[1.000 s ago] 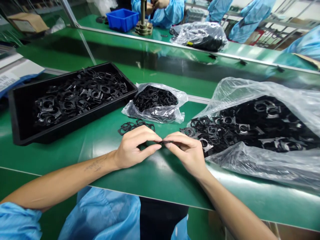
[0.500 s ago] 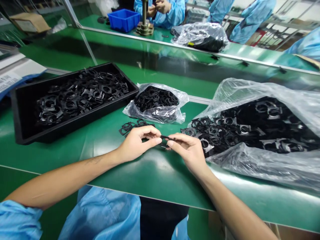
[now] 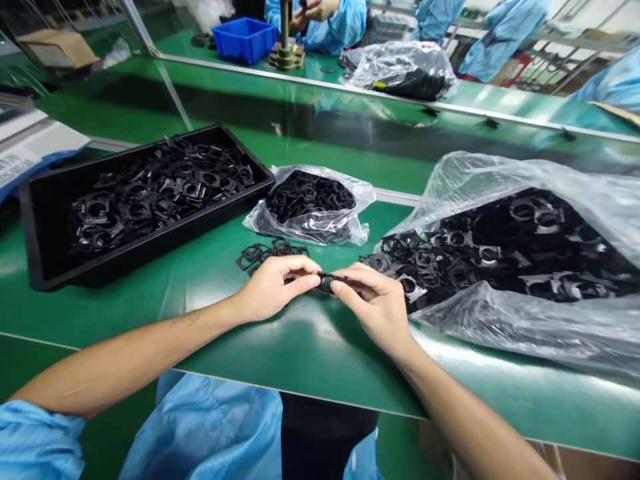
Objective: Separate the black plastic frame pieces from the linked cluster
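Note:
Between my two hands is a small black plastic part [image 3: 327, 283], seen nearly edge-on and partly covered by fingers. My left hand [image 3: 273, 285] pinches its left side between thumb and fingers. On the other side, my right hand [image 3: 376, 299] grips it the same way. Just behind my left hand lies a small pile of black rings with flat tabs [image 3: 267, 251] on the green table [image 3: 300, 360]. To the right, an open clear bag [image 3: 480, 327] spills black frames with round holes [image 3: 450, 257] close to my right fingers.
A black tray [image 3: 145, 250] full of black frames stands at the left. Behind the pile sits a smaller clear bag [image 3: 320, 230] of black rings. Beyond a metal rail are a blue bin [image 3: 244, 41], another bag [image 3: 400, 70] and a co-worker's blue sleeve [image 3: 345, 30].
The black part between my fingers has turned slightly, and the fingers have shifted a little around it. Both hands stay in nearly the same place.

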The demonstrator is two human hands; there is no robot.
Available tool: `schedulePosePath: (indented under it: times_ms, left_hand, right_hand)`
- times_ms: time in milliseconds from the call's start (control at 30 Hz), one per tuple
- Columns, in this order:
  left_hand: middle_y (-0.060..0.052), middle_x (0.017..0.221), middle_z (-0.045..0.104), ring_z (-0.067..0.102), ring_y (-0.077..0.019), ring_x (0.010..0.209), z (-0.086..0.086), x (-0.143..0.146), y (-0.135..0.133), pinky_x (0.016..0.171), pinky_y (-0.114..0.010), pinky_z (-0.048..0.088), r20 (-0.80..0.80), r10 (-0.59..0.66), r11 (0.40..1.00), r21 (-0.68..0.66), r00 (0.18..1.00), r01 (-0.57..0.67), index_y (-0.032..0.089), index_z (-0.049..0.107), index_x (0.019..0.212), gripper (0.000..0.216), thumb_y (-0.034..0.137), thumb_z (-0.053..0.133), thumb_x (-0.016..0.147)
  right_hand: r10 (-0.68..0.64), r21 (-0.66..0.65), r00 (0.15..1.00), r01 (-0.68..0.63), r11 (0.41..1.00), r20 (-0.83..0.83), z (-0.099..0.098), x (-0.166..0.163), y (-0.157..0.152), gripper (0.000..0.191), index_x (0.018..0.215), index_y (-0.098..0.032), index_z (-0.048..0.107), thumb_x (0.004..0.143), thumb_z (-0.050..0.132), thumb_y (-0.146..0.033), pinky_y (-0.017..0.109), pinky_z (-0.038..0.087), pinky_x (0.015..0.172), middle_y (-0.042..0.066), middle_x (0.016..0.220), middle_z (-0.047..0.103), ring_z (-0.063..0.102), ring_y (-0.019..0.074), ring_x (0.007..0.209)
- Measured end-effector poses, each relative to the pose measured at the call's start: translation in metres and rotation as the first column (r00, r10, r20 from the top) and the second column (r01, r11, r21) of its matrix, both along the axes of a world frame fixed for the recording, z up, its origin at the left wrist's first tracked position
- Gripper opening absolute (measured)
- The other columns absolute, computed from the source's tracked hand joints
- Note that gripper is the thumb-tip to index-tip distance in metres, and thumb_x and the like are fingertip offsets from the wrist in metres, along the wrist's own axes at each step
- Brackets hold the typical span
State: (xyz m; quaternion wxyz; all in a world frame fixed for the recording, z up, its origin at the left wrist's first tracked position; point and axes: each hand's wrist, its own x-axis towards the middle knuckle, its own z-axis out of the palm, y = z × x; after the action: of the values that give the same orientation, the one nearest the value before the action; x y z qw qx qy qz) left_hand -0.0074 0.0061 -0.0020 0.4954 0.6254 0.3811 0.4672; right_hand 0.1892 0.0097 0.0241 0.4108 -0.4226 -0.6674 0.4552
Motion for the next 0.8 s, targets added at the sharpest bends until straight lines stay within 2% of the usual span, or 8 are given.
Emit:
schedulePosePath:
  times_ms: [100, 167, 300, 400, 567, 667, 733, 800]
  left_hand:
    - [-0.005, 0.078, 0.073, 0.067, -0.0149, 0.069, 0.0042, -0.0023, 0.0008, 0.063, -0.024, 0.055, 0.061, -0.113, 0.993, -0.014, 0.992, 0.114, 0.014, 0.073, 0.085, 0.024, 0.037, 0.068, 0.091]
    - [-0.006, 0.076, 0.074, 0.069, -0.0154, 0.068, 0.0053, -0.0032, 0.0013, 0.062, -0.024, 0.055, 0.080, -0.145, 0.989, -0.032, 0.986, 0.147, 0.014, 0.073, 0.084, 0.025, 0.038, 0.069, 0.090]
    - [-0.004, 0.075, 0.073, 0.069, -0.0152, 0.068, 0.0009, -0.0021, 0.0022, 0.064, -0.025, 0.057, 0.076, -0.018, 1.000, 0.003, 0.997, 0.018, 0.014, 0.073, 0.082, 0.024, 0.038, 0.073, 0.086]
    - [-0.005, 0.080, 0.074, 0.071, -0.0156, 0.072, -0.0032, -0.0004, 0.0027, 0.068, -0.025, 0.059, 0.086, 0.052, 0.998, 0.023, 0.995, -0.054, 0.015, 0.073, 0.086, 0.022, 0.037, 0.076, 0.084]
    - [-0.003, 0.076, 0.073, 0.072, -0.0149, 0.067, -0.0029, 0.0008, 0.0006, 0.066, -0.024, 0.060, 0.120, 0.020, 1.000, -0.003, 0.993, -0.020, 0.015, 0.068, 0.086, 0.018, 0.031, 0.075, 0.085]
    - [-0.001, 0.070, 0.069, 0.070, -0.0134, 0.063, -0.0007, 0.0017, -0.0026, 0.063, -0.022, 0.059, 0.087, 0.044, 0.999, 0.006, 0.995, -0.045, 0.015, 0.066, 0.085, 0.014, 0.029, 0.071, 0.087]
    - [-0.002, 0.073, 0.070, 0.071, -0.0137, 0.067, 0.0002, 0.0024, -0.0043, 0.065, -0.023, 0.059, 0.064, 0.071, 0.997, 0.028, 0.995, -0.073, 0.015, 0.067, 0.088, 0.013, 0.028, 0.070, 0.088]
    - [-0.003, 0.082, 0.073, 0.072, -0.0145, 0.074, 0.0007, 0.0027, -0.0051, 0.070, -0.023, 0.060, 0.052, 0.098, 0.993, 0.067, 0.994, -0.102, 0.016, 0.068, 0.094, 0.013, 0.027, 0.070, 0.088]
  right_hand:
    - [0.053, -0.154, 0.992, -0.071, 0.986, -0.118, 0.0023, 0.0005, 0.0011, 0.017, 0.083, -0.020, 0.079, 0.082, 0.078, -0.036, 0.028, 0.055, 0.063, 0.003, 0.075, 0.067, 0.063, 0.0149, 0.064]
    - [0.062, -0.219, 0.981, -0.101, 0.970, -0.181, 0.0029, 0.0007, 0.0019, 0.018, 0.082, -0.020, 0.079, 0.080, 0.080, -0.037, 0.028, 0.056, 0.064, 0.002, 0.075, 0.068, 0.065, 0.0146, 0.064]
    - [0.008, -0.235, 0.979, -0.057, 0.970, -0.204, 0.0012, 0.0005, 0.0037, 0.020, 0.081, -0.019, 0.079, 0.075, 0.084, -0.038, 0.027, 0.058, 0.064, 0.001, 0.074, 0.068, 0.065, 0.0133, 0.062]
    - [-0.014, -0.223, 0.983, -0.028, 0.974, -0.185, -0.0005, 0.0003, 0.0044, 0.023, 0.081, -0.019, 0.078, 0.075, 0.084, -0.040, 0.028, 0.059, 0.064, 0.002, 0.074, 0.068, 0.065, 0.0138, 0.061]
    - [-0.001, -0.116, 0.995, -0.011, 0.993, -0.097, -0.0020, 0.0001, 0.0022, 0.019, 0.084, -0.020, 0.078, 0.081, 0.079, -0.038, 0.027, 0.057, 0.062, 0.002, 0.075, 0.067, 0.063, 0.0141, 0.064]
    - [0.004, -0.059, 0.999, -0.007, 0.998, -0.046, -0.0028, -0.0004, 0.0008, 0.019, 0.085, -0.020, 0.078, 0.084, 0.076, -0.039, 0.027, 0.056, 0.063, 0.003, 0.077, 0.067, 0.063, 0.0148, 0.066]
    - [0.011, -0.043, 0.999, -0.013, 0.999, -0.038, -0.0030, -0.0005, 0.0005, 0.018, 0.088, -0.021, 0.079, 0.086, 0.074, -0.038, 0.028, 0.057, 0.064, 0.004, 0.079, 0.069, 0.065, 0.0159, 0.068]
    - [-0.001, 0.030, 1.000, 0.001, 1.000, -0.007, -0.0027, -0.0001, 0.0001, 0.015, 0.091, -0.022, 0.080, 0.088, 0.072, -0.034, 0.031, 0.058, 0.069, 0.005, 0.082, 0.071, 0.067, 0.0178, 0.074]
